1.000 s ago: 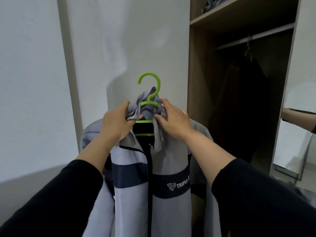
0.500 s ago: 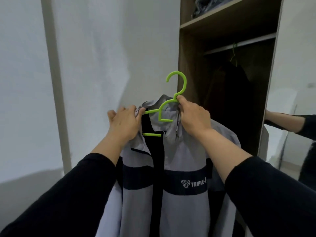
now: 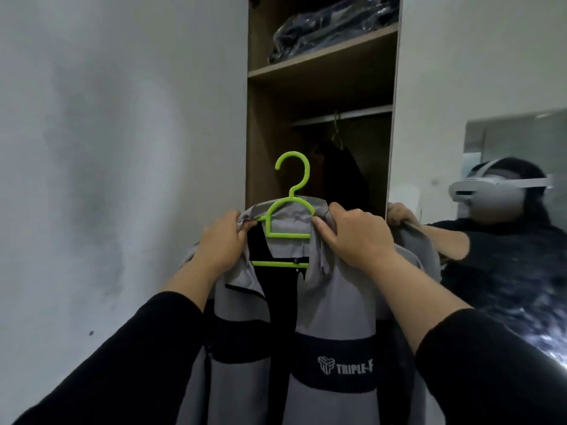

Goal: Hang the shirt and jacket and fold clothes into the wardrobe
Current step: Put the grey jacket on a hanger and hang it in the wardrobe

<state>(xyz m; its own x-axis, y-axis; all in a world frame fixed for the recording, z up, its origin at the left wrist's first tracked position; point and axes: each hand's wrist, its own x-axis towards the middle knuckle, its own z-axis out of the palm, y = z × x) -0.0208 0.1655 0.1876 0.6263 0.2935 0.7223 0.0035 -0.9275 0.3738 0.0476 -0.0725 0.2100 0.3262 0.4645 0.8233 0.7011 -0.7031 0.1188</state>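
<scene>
The grey jacket [image 3: 325,305] hangs on a lime-green hanger [image 3: 288,210], held up in front of the open wardrobe [image 3: 322,72], now higher and squarer to the opening than half a second ago. The left hand [image 3: 222,243] pinches the collar's left side with curled fingers; the right hand [image 3: 357,236] grips the right shoulder. A dark garment [image 3: 340,176] hangs inside on the rail [image 3: 346,115]. A mirror [image 3: 515,210] has come into view at right.

I get dim, flat indoor light, and the wardrobe [image 3: 319,96] interior falls into deep shadow. The wall [image 3: 107,148] looks blotchy and soft, and wide-angle distortion bends the edges, with motion blur at lower right.
</scene>
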